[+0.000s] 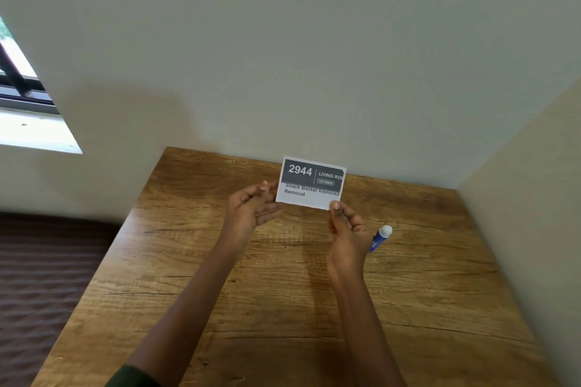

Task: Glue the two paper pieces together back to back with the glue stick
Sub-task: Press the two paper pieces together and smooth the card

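Printed paper card (311, 182) marked 2944, which I hold upright above the wooden table (220, 292), my right hand (347, 226) pinching its lower right corner and my left hand (251, 207), fingers loosely curled, just beside its left edge; a white-capped blue glue stick (381, 237) lies on the table beside my right hand.
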